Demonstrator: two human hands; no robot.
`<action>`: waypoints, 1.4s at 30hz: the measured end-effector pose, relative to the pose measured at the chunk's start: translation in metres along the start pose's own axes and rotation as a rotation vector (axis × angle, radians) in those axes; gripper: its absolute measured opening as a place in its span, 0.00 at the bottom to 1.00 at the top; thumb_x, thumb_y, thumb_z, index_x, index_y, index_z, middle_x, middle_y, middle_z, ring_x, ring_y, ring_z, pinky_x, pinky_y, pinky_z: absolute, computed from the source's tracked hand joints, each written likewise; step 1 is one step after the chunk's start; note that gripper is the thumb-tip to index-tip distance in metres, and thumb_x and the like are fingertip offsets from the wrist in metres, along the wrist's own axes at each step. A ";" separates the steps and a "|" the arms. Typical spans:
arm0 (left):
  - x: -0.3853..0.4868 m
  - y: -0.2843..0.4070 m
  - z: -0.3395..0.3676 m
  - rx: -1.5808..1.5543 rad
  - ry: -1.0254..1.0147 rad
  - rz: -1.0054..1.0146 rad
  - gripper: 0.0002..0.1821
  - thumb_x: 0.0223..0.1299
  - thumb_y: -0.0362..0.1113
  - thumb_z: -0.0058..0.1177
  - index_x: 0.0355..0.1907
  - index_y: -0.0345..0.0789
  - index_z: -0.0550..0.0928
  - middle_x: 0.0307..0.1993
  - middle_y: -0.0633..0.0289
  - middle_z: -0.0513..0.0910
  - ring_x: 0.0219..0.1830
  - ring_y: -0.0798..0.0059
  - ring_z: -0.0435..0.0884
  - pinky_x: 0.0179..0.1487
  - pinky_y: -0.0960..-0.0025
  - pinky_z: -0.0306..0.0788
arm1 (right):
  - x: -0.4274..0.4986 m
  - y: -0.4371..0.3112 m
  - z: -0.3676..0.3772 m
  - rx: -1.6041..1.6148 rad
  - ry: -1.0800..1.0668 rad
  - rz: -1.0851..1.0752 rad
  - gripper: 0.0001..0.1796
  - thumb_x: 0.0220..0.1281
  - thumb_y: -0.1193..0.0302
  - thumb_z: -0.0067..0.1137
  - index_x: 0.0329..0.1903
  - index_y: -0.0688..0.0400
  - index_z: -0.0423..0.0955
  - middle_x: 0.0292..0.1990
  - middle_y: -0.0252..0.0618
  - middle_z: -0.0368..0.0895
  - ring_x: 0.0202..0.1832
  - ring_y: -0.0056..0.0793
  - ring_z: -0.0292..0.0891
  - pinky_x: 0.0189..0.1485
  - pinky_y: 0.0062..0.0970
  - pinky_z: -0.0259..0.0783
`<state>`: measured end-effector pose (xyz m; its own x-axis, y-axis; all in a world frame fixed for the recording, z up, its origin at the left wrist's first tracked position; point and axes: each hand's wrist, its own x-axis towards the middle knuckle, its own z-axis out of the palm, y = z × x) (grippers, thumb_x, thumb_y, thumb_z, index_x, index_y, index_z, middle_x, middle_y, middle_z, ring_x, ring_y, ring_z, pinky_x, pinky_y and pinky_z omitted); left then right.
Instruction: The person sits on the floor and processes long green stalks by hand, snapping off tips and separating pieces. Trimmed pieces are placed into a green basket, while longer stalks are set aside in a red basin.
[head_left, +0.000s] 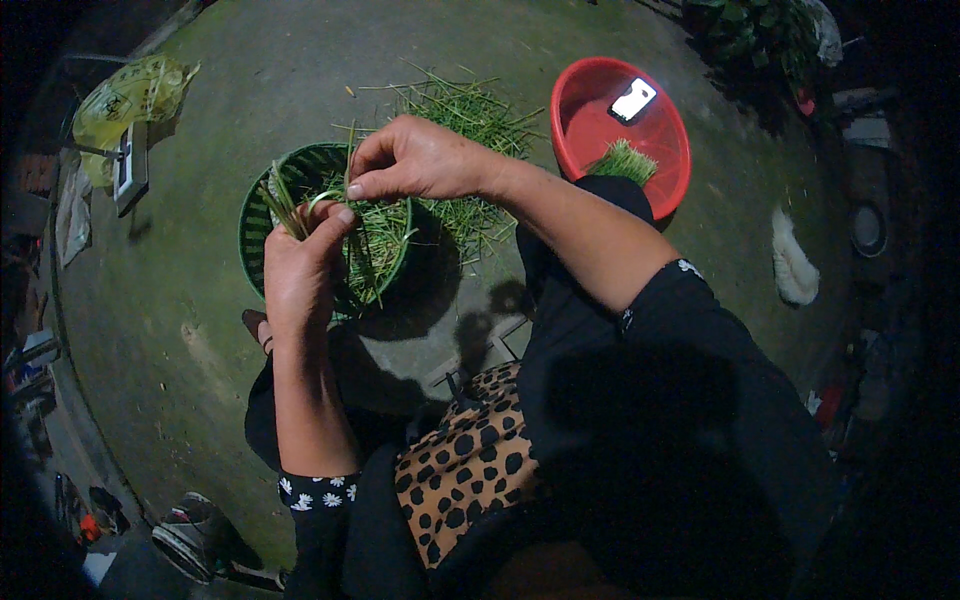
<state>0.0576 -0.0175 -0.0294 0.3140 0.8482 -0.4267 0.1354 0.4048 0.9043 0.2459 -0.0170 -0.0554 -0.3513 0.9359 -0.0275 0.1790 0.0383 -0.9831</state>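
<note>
My left hand (301, 262) grips a small bunch of thin green stalks (282, 199), which stick up past the fingers. Close beside it, my right hand (420, 161) pinches a single long stalk (350, 150) between thumb and finger. A pale green blade bends between the two hands. Both hands are above a round green plastic basket (250, 259), with loose cut greens (386, 244) inside; my hands hide part of it. On the floor behind the right forearm spreads a loose pile of green stalks (472, 112).
A red plastic basin (679, 169) by my right knee holds a bundle of greens (624, 161) and a phone with a lit screen (634, 100). A yellow plastic bag (127, 97) and a white-framed object (132, 169) are at left. A white furry thing (793, 259) lies right.
</note>
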 end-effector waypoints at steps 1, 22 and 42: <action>-0.001 0.001 0.000 0.005 -0.007 0.000 0.04 0.51 0.33 0.56 0.26 0.36 0.76 0.16 0.77 0.68 0.14 0.91 0.60 0.18 0.83 0.51 | 0.000 -0.002 -0.001 -0.009 -0.010 -0.004 0.12 0.55 0.66 0.59 0.33 0.63 0.76 0.23 0.27 0.74 0.27 0.13 0.66 0.31 0.17 0.64; 0.000 0.000 -0.004 -0.021 -0.089 -0.013 0.08 0.54 0.30 0.46 0.37 0.33 0.74 0.22 0.69 0.75 0.15 0.90 0.61 0.17 0.83 0.51 | 0.000 -0.001 -0.028 0.690 0.048 0.033 0.08 0.60 0.67 0.50 0.33 0.58 0.73 0.29 0.32 0.78 0.24 0.15 0.71 0.25 0.17 0.66; 0.006 -0.005 -0.007 -0.267 -0.042 0.051 0.08 0.63 0.37 0.44 0.37 0.34 0.72 0.26 0.66 0.74 0.21 0.86 0.65 0.20 0.83 0.57 | -0.002 -0.010 0.013 0.169 -0.199 0.183 0.22 0.62 0.59 0.50 0.52 0.60 0.69 0.33 0.34 0.77 0.24 0.17 0.71 0.26 0.17 0.66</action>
<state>0.0522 -0.0119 -0.0365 0.3531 0.8573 -0.3747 -0.1322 0.4422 0.8871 0.2326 -0.0241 -0.0479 -0.5034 0.8343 -0.2248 0.1064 -0.1983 -0.9743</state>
